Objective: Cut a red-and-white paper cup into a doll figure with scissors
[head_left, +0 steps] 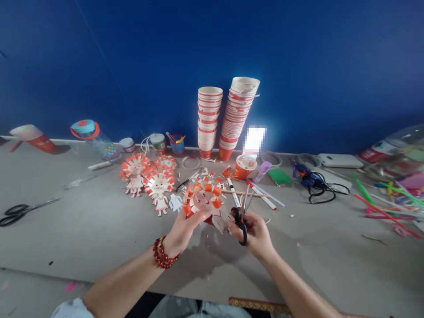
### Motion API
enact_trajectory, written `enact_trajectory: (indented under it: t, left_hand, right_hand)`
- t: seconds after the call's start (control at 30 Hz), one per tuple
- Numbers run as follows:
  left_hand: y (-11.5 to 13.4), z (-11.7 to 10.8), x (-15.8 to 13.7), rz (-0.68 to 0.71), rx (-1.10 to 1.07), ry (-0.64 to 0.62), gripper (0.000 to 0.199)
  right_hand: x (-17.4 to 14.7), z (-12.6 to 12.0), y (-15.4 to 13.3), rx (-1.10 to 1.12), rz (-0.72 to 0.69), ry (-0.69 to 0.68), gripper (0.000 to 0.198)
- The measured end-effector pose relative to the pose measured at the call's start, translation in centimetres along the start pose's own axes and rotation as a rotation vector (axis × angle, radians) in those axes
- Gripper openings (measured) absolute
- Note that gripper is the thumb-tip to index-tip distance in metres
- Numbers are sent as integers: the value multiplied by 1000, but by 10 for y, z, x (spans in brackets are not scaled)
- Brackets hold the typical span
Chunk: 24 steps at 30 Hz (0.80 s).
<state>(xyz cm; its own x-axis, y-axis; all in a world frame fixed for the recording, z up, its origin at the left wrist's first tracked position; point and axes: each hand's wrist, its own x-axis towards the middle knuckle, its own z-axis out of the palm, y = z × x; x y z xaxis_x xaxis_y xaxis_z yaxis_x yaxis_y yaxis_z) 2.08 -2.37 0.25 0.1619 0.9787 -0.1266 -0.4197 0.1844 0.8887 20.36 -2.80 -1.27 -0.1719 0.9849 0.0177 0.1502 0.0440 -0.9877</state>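
My left hand [185, 229] is closed on a paper doll [202, 201] with an orange curled fringe around its face and a white dress below. My right hand [256, 234] has its fingers in the black handles of a pair of scissors [245, 216], whose parted blades point up and away. My right thumb is close to the doll's dress; whether it touches is unclear. Behind and left of the doll lie similar finished-looking dolls [159, 185], one with a white dress. Orange and white paper scraps [208, 176] are scattered just beyond my hands.
Two tall stacks of paper cups [210, 119] stand against the blue wall, near a single cup [245, 168] and a lit, blurred screen [254, 140]. Another pair of scissors [24, 211] lies far left. At right are a glue gun [306, 174], bottles and coloured pipe cleaners [387, 212].
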Motion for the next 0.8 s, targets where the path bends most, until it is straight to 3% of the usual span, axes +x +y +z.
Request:
enact_trajectory:
  t: [0.2, 0.33, 0.5, 0.67, 0.8]
  left_hand:
    - [2, 0, 3, -59, -34, 61, 18]
    - [8, 0, 5, -60, -167, 175, 10]
    - [15, -1, 6, 23, -302, 266, 17]
    - [18, -2, 4, 46, -372, 280, 13]
    - [19, -1, 3, 40, -405, 254, 11]
  right_hand:
    - [2, -7, 1, -24, -22, 21, 26]
    - [3, -10, 1, -74, -53, -157, 41]
    - [2, -2, 2, -6, 25, -401, 54]
    - [0, -1, 2, 192, 40, -447, 62]
    - [1, -1, 2, 117, 64, -515, 59]
